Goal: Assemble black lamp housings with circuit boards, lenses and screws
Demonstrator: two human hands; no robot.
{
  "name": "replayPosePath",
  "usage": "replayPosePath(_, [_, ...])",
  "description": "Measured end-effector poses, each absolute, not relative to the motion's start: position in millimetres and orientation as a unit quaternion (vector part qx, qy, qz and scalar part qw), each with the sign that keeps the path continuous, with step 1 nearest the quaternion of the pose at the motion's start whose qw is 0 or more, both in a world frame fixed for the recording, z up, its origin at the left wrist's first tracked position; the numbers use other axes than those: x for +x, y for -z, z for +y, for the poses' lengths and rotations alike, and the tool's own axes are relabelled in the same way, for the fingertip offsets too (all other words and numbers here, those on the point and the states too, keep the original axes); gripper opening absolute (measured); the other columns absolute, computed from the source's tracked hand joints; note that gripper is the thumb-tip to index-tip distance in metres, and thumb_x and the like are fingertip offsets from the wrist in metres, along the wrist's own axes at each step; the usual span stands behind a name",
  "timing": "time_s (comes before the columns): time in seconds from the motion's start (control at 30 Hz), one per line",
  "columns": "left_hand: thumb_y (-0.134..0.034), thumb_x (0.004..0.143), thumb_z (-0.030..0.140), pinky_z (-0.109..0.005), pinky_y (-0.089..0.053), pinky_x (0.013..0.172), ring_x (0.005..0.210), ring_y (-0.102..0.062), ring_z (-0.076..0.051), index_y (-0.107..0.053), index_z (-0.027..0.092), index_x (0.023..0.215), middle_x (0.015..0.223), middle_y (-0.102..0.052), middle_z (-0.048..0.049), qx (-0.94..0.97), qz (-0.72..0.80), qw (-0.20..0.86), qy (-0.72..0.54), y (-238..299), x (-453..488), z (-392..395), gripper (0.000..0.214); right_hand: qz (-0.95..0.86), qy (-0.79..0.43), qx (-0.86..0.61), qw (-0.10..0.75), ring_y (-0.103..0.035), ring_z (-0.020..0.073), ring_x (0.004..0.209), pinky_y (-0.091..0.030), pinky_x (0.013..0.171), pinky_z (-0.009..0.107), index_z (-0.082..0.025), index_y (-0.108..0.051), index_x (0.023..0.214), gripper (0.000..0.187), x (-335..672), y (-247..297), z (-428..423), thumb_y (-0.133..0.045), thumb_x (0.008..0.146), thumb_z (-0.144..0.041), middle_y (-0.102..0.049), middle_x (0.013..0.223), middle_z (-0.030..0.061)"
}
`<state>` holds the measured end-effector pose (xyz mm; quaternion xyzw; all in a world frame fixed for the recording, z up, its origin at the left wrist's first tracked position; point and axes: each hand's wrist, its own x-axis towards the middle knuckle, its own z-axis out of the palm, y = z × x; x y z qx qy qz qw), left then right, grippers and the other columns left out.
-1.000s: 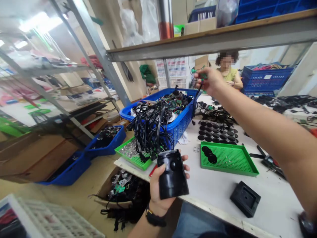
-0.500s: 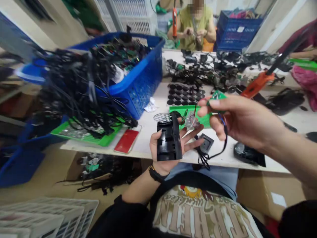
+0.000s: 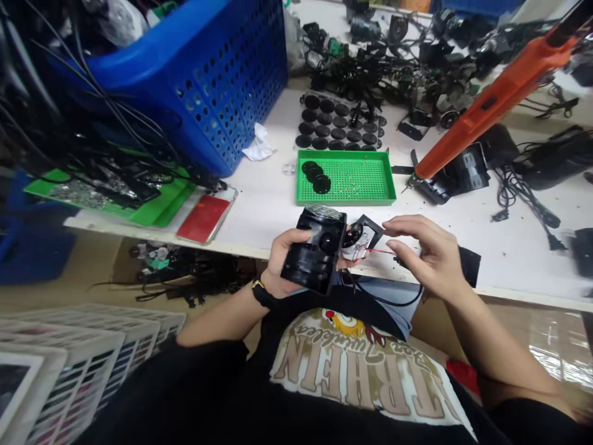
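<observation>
My left hand point(image 3: 278, 262) grips a black plastic housing point(image 3: 309, 256), thumb across its hollow inner face. A round mesh grille point(image 3: 324, 212) shows at the housing's far end. Just right of it is a clear plastic part with a dark round piece point(image 3: 360, 242), close to my left fingers; what supports it is partly hidden. A black square frame point(image 3: 376, 227) lies behind that part. Thin red wires point(image 3: 380, 251) run from the clear part towards my right thumb. My right hand point(image 3: 430, 256) is open, thumb and forefinger apart. A black cable point(image 3: 393, 303) hangs below the hands.
Ahead is a green tray point(image 3: 393, 185) with black discs and small bits. Rows of black discs point(image 3: 340, 123) lie behind it. An orange electric screwdriver point(image 3: 491, 105) hangs at right. A blue basket point(image 3: 222, 93), red phone point(image 3: 201, 218) and heaped cables stand left.
The view has tilted down and closer to the table. My right hand has lowered and opened; the green circuit board it held is out of sight. My left hand still holds the housing, now tilted.
</observation>
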<state>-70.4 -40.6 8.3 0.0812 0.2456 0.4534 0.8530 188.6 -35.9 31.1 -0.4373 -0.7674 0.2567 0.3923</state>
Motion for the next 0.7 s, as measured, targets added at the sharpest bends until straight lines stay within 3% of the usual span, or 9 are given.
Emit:
replayPosePath(0.2, [-0.063,0.074,0.04,-0.052,-0.062,0.082,0.105,-0.078,-0.044,-0.07,0.007,0.119,0.094,-0.081,-0.0171,0.047,0.205,0.913,-0.349,6.9,-73.5,-40.7,0.056,-0.807,-0.225,-0.312,0.448,-0.077,0.0219,0.098,-0.064,0.086,0.04,-0.036,-0.076,0.122,0.035,173.8,-12.4,-26.1,-0.072,0.095,-0.014,-0.081,0.108,0.0041])
replayPosePath(0.4, [-0.064,0.073,0.038,-0.053,-0.063,0.085,0.082,-0.079,-0.034,-0.07,0.008,0.121,0.103,-0.082,-0.0175,0.043,0.22,0.904,-0.363,17.5,-72.6,-38.7,0.057,-0.838,-0.118,-0.197,0.495,-0.076,0.0232,0.089,-0.066,0.072,0.038,-0.02,-0.078,0.114,0.03,173.6,-6.3,-24.5,-0.069,0.091,-0.004,-0.078,0.093,0.0085])
replayPosePath(0.53, [-0.063,0.073,0.037,-0.055,-0.064,0.087,0.069,-0.075,-0.027,-0.072,0.009,0.117,0.089,-0.081,-0.0128,0.044,0.184,0.911,-0.366,14.3,-73.6,-33.2,0.053,-0.817,-0.089,-0.232,0.52,-0.075,0.0226,0.086,-0.065,0.068,0.037,-0.023,-0.078,0.115,0.037,174.8,0.8,-30.6,-0.075,0.085,-0.001,-0.076,0.09,0.0052])
replayPosePath(0.7, [-0.063,0.078,0.035,-0.053,-0.064,0.087,0.079,-0.078,-0.029,-0.073,0.01,0.119,0.093,-0.082,-0.0127,0.051,0.195,0.906,-0.371,6.6,-72.4,-32.8,0.05,-0.794,-0.063,-0.261,0.545,-0.076,0.0233,0.083,-0.066,0.065,0.038,-0.022,-0.078,0.116,0.046,177.2,13.2,-36.3,-0.078,0.078,0.005,-0.076,0.088,0.0047])
